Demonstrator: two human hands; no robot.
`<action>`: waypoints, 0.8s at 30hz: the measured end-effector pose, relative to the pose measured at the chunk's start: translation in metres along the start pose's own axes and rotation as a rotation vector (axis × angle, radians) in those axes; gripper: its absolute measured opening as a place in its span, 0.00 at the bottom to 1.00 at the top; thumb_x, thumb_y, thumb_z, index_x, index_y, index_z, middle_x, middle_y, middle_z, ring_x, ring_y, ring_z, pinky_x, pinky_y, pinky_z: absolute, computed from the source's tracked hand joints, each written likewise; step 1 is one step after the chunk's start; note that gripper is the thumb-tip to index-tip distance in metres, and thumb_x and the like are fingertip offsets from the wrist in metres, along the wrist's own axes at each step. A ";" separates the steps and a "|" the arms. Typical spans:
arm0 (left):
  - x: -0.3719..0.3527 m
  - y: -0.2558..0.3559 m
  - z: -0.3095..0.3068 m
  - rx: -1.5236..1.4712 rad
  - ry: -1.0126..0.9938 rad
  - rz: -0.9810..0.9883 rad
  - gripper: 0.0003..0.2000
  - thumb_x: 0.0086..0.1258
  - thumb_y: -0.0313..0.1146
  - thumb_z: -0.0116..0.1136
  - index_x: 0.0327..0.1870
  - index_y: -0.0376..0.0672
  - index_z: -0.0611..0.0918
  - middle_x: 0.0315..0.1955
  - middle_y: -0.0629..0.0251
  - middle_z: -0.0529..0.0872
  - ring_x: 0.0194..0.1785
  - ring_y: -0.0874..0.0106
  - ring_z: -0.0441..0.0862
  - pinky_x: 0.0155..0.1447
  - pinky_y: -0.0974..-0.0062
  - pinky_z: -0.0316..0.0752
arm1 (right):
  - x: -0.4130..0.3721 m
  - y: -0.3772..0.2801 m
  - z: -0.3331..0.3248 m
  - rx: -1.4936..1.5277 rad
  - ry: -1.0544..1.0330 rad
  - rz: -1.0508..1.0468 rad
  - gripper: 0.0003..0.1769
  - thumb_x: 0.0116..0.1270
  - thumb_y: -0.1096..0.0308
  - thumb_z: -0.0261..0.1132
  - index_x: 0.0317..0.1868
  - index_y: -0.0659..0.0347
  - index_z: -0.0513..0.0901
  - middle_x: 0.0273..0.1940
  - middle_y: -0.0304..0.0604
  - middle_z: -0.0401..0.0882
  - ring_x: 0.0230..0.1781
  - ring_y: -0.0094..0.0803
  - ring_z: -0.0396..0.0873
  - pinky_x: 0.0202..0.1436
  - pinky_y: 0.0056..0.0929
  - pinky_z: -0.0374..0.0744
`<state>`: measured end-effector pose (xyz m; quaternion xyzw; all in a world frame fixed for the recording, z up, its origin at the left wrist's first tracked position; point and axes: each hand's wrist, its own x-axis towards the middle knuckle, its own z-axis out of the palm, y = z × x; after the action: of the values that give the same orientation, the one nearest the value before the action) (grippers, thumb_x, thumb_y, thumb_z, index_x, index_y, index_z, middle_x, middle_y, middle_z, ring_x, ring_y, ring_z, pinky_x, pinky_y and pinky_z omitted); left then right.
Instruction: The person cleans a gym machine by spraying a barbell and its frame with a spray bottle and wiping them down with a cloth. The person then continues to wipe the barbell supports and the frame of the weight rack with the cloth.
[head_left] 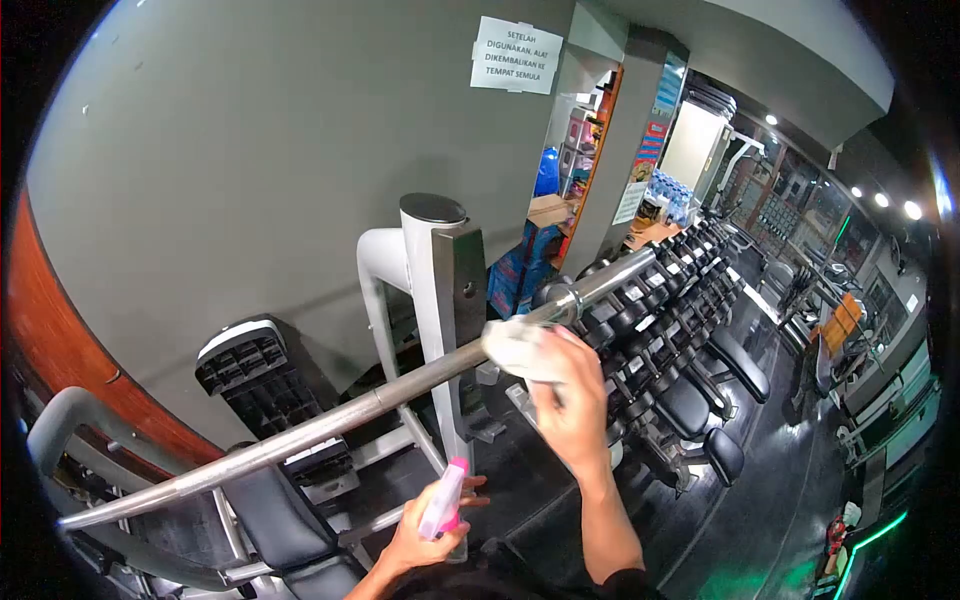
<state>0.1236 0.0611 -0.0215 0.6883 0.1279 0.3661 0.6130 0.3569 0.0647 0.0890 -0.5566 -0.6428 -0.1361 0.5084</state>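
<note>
Curling round a cloth (513, 348) on the bar (300, 435), right hand (573, 393) grips; left hand (416, 538) loosely clasps a bottle (441, 506)

White cloth (512, 347) wraps silver bar (340, 416); pink-topped bottle (441, 510) tilts.

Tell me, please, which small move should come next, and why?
Probably slide the crumpled white cloth along the long silver metal bar: the right hand appears to hold it against the bar, while the left hand holds a pink and translucent plastic bottle below.
</note>
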 end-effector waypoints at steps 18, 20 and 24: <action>-0.016 -0.010 -0.027 -0.203 0.003 -0.039 0.29 0.62 0.21 0.57 0.65 0.36 0.62 0.58 0.44 0.75 0.50 0.59 0.84 0.55 0.62 0.76 | 0.063 0.013 0.020 0.373 -0.205 -0.043 0.23 0.56 0.80 0.56 0.54 0.59 0.76 0.52 0.48 0.77 0.54 0.41 0.77 0.59 0.34 0.74; -0.016 -0.007 -0.033 -0.173 0.030 -0.062 0.27 0.64 0.24 0.58 0.63 0.35 0.63 0.56 0.44 0.77 0.45 0.60 0.85 0.53 0.63 0.77 | 0.056 0.004 0.030 0.077 -0.399 -0.153 0.25 0.54 0.78 0.61 0.55 0.55 0.76 0.49 0.45 0.78 0.51 0.47 0.77 0.56 0.43 0.76; -0.011 -0.009 -0.037 -0.221 0.039 -0.088 0.26 0.65 0.26 0.58 0.63 0.34 0.63 0.55 0.42 0.77 0.43 0.61 0.86 0.52 0.64 0.78 | 0.041 0.010 0.041 -0.020 -0.461 -0.146 0.22 0.54 0.78 0.61 0.51 0.57 0.79 0.46 0.46 0.79 0.49 0.46 0.78 0.54 0.42 0.77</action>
<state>0.0937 0.0844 -0.0347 0.6029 0.1287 0.3640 0.6982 0.3509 0.1220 0.1001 -0.5299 -0.7790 -0.0482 0.3318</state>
